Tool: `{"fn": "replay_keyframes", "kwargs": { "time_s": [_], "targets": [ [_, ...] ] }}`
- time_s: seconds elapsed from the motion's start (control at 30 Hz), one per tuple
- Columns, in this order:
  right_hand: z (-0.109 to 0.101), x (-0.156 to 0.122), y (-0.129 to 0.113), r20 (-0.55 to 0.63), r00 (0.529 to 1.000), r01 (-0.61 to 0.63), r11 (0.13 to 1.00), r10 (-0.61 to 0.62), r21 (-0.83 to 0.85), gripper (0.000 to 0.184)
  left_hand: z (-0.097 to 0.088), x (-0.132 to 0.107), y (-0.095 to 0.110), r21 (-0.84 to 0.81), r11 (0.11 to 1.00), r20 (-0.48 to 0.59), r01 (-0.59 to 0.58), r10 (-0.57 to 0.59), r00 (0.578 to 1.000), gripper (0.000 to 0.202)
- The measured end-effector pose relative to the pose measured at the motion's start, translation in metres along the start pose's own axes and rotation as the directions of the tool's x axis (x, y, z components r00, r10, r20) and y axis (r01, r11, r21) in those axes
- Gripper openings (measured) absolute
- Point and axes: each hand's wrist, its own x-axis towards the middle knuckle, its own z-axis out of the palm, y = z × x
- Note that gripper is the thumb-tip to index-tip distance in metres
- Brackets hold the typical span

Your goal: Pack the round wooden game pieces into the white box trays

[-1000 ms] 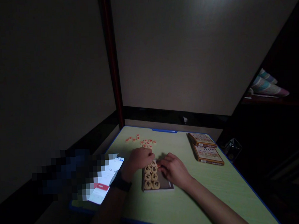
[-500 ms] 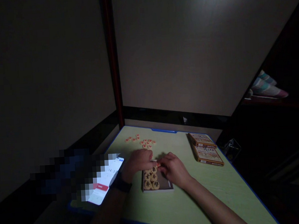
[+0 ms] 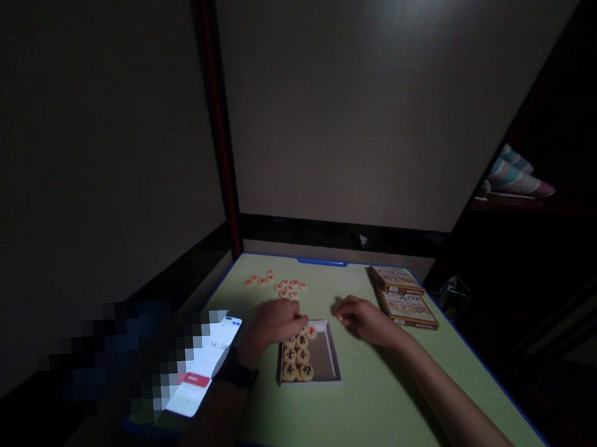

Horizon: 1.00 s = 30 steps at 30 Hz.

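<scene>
Noting from the near edge: a lit phone [image 3: 206, 362] lies on the green table [image 3: 378, 413], just outside the left wrist, which wears a dark watch [image 3: 236, 375].

Shallow tray [image 3: 330, 365] sits between the forearms. Round pieces [image 3: 296, 364] with dark marks fill its left side in two columns; the right side is bare. One red-marked piece [image 3: 311, 331] lies at the far end of the tray, just beside the left fingertips.

Left hand [image 3: 273, 321]: palm down, fingers curled over the topmost pieces at the tray's far-left corner, touching them. Too dim to tell whether a piece is pinched.

Right hand [image 3: 366, 320]: off the tray to its right, fingers loosely curled, tips low to the table. Nothing visible in it, but I cannot tell for sure.

Beyond the left hand: loose pieces [image 3: 282, 286] with red marks, scattered flat. Beyond the right hand: two boxes [image 3: 405, 299], touching.

Risk, my judgement: light is poor and the columns are tight. A press or drag from the left fingers could ride one piece over another or nudge the red-marked piece askew. The left forearm is near the phone and could knock it off the edge.
</scene>
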Motion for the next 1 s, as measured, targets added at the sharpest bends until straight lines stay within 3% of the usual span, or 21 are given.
{"fn": "replay_keyframes", "kwargs": {
  "time_s": [0.17, 0.27, 0.33, 0.43, 0.53, 0.77, 1.0],
  "targets": [
    [-0.006, 0.0, -0.016, -0.06, 0.997, -0.049, 0.995, 0.044, -0.081, 0.019, 0.003, 0.001, -0.001, -0.05, 0.999, -0.008, -0.001, 0.0, 1.0, 0.021],
    [-0.003, 0.001, -0.038, -0.07, 0.997, 0.025, 1.0, -0.024, 0.0, 0.017, 0.007, 0.003, -0.003, -0.06, 0.998, -0.032, -0.001, 0.0, 0.999, 0.021],
    [0.005, 0.002, -0.052, -0.049, 0.996, 0.08, 0.996, -0.079, 0.024, 0.014, 0.008, 0.004, -0.004, -0.041, 0.999, -0.024, -0.002, 0.001, 1.0, 0.022],
    [0.019, 0.004, -0.067, 0.031, 0.997, 0.065, 0.997, -0.064, -0.034, 0.011, 0.011, 0.006, -0.005, 0.0, 1.0, -0.005, 0.022, -0.022, 1.0, 0.025],
    [0.026, 0.005, -0.07, 0.064, 0.998, 0.018, 0.996, -0.013, -0.085, 0.013, 0.013, 0.009, -0.007, 0.014, 0.999, -0.002, 0.034, -0.034, 0.999, 0.026],
    [0.023, 0.004, -0.066, 0.039, 0.999, 0.005, 1.0, -0.005, -0.003, 0.023, 0.014, 0.009, -0.007, 0.014, 0.999, -0.009, 0.039, -0.039, 0.999, 0.029],
    [0.028, 0.005, -0.07, 0.023, 0.999, -0.023, 0.999, 0.024, -0.042, 0.016, 0.013, 0.008, -0.006, 0.018, 0.999, -0.01, 0.037, -0.037, 0.999, 0.029]
  ]
}}
